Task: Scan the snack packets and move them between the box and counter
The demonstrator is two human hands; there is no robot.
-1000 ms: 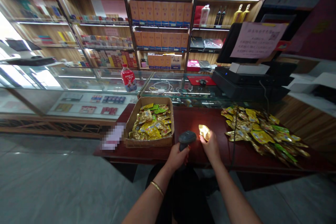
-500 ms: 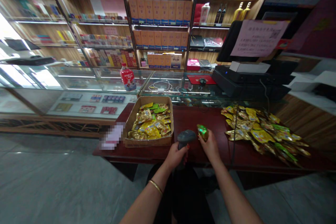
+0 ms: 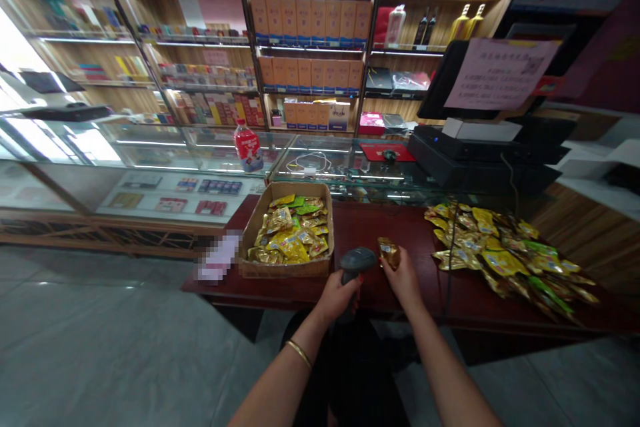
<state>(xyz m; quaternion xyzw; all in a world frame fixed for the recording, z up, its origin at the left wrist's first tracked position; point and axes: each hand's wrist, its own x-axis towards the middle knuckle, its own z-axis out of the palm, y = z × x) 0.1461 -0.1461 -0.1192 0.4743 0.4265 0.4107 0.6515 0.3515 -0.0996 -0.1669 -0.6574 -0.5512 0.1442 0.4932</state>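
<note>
Wrapped round the handle of a dark barcode scanner (image 3: 358, 259), my left hand (image 3: 340, 297) holds it over the front of the table, its head tilted toward the right. My right hand (image 3: 403, 275) grips a small gold snack packet (image 3: 389, 253) just right of the scanner head, the two apart. Left of the scanner stands an open cardboard box (image 3: 287, 269) with several gold, yellow and green packets (image 3: 290, 243) inside. A heap of similar packets (image 3: 500, 259) lies on the right part of the table.
The dark red table (image 3: 350, 220) backs onto a glass display counter (image 3: 200, 150). A red-labelled bottle (image 3: 248, 145), a mouse (image 3: 390, 156) and a monitor with a pink sheet (image 3: 503, 73) are on the counter. A cable (image 3: 453, 240) hangs before the heap.
The green light on the packet in my right hand is gone, and its gold surface now shows. Both hands keep their holds; the whole view has shifted slightly.
</note>
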